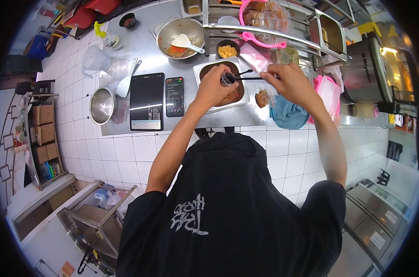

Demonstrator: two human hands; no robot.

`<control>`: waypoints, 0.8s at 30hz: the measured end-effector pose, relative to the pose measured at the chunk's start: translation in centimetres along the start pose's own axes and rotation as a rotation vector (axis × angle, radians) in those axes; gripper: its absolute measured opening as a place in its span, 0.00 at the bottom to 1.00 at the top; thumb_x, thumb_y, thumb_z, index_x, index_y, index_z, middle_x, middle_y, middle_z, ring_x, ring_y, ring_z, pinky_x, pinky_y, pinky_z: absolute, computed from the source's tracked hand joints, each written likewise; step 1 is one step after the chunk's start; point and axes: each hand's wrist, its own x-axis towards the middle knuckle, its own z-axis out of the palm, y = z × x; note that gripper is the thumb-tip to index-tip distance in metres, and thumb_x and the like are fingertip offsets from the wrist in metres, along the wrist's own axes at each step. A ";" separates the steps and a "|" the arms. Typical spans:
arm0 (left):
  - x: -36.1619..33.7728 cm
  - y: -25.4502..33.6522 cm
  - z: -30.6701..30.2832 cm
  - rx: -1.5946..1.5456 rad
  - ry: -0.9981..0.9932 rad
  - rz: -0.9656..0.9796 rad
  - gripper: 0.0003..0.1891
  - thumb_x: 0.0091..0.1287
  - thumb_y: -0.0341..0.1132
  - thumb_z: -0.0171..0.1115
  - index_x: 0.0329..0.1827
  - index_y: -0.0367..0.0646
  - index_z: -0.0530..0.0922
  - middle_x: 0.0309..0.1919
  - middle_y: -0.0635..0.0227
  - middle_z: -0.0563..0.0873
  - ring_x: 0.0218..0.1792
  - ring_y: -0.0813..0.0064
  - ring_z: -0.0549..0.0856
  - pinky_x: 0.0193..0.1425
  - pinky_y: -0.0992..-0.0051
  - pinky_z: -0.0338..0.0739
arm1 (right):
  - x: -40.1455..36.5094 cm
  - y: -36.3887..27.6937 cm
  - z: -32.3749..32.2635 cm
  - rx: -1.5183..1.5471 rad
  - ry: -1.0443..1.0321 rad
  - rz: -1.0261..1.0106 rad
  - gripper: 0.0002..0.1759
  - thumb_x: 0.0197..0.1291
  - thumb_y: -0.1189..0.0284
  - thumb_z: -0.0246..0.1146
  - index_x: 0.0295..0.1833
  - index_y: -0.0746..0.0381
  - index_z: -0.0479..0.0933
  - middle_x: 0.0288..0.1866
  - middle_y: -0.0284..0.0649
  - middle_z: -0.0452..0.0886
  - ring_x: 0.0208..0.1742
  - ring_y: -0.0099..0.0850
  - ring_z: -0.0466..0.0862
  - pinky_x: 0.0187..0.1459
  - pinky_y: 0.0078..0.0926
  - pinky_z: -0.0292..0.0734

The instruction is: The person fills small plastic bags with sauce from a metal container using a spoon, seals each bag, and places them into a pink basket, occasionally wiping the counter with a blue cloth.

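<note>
Upper centre: left hand (212,87) grips clear plastic cup (227,77), right hand (289,82) pinches slim black utensil (253,78); keep both steady over rectangular steel pan (246,95)

The cup (226,79) is over the pan (229,106), right of the phone (175,98) and tablet (147,99), left of the cloth (289,112).

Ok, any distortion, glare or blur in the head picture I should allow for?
Head view: wide-angle bending curves the floor tiles; glare whitens patches of the steel table; a bright reflection marks the Miyako appliance; part of the right forearm is blurred, the right hand sharper.
</note>
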 end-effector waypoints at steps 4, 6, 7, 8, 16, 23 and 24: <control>-0.3 0.0 -0.2 0.130 0.125 0.032 0.21 0.54 0.38 0.76 0.46 0.41 0.76 0.43 0.60 0.83 0.47 0.56 0.82 0.52 0.61 0.77 | 0.0 -0.7 -1.5 0.036 0.020 0.112 0.18 0.66 0.63 0.63 0.32 0.68 0.82 0.22 0.54 0.78 0.25 0.51 0.78 0.31 0.44 0.70; -0.3 0.5 -0.2 0.201 0.131 0.034 0.21 0.54 0.37 0.76 0.46 0.41 0.76 0.42 0.61 0.82 0.46 0.57 0.81 0.51 0.61 0.77 | 0.3 0.7 -0.8 0.064 -0.118 0.167 0.18 0.66 0.64 0.63 0.32 0.69 0.82 0.21 0.53 0.78 0.22 0.49 0.77 0.30 0.42 0.70; -0.2 0.8 -0.1 0.269 0.145 0.033 0.21 0.54 0.37 0.76 0.46 0.42 0.76 0.41 0.62 0.81 0.46 0.57 0.81 0.49 0.60 0.76 | 0.3 0.9 -0.4 0.062 -0.113 0.175 0.18 0.66 0.64 0.63 0.32 0.69 0.82 0.21 0.53 0.78 0.22 0.49 0.77 0.30 0.42 0.70; -0.2 1.1 0.1 0.266 0.143 0.038 0.21 0.54 0.37 0.76 0.46 0.42 0.76 0.41 0.62 0.81 0.46 0.57 0.81 0.49 0.60 0.76 | 0.4 1.0 0.2 0.108 -0.106 0.186 0.18 0.66 0.64 0.63 0.32 0.69 0.82 0.21 0.53 0.77 0.23 0.49 0.77 0.30 0.43 0.70; -0.4 0.6 0.4 0.146 0.202 -0.003 0.19 0.52 0.34 0.75 0.44 0.42 0.76 0.41 0.61 0.82 0.47 0.54 0.80 0.51 0.58 0.76 | -0.7 -2.3 0.2 -0.114 0.204 -0.066 0.16 0.64 0.65 0.65 0.29 0.66 0.80 0.19 0.50 0.77 0.24 0.50 0.79 0.30 0.44 0.71; -0.3 -0.3 0.2 0.049 0.207 -0.076 0.24 0.53 0.37 0.76 0.48 0.39 0.74 0.42 0.58 0.82 0.47 0.53 0.80 0.53 0.58 0.76 | -1.7 -3.3 -2.1 0.055 0.152 0.186 0.18 0.65 0.63 0.64 0.29 0.67 0.80 0.17 0.48 0.76 0.18 0.44 0.76 0.26 0.38 0.68; -0.4 -0.6 0.2 0.051 0.219 -0.091 0.23 0.54 0.38 0.76 0.47 0.39 0.74 0.40 0.59 0.82 0.43 0.58 0.82 0.50 0.62 0.77 | -2.0 -2.4 -1.8 0.100 0.201 0.220 0.20 0.66 0.62 0.64 0.29 0.68 0.80 0.16 0.47 0.75 0.17 0.40 0.73 0.26 0.36 0.67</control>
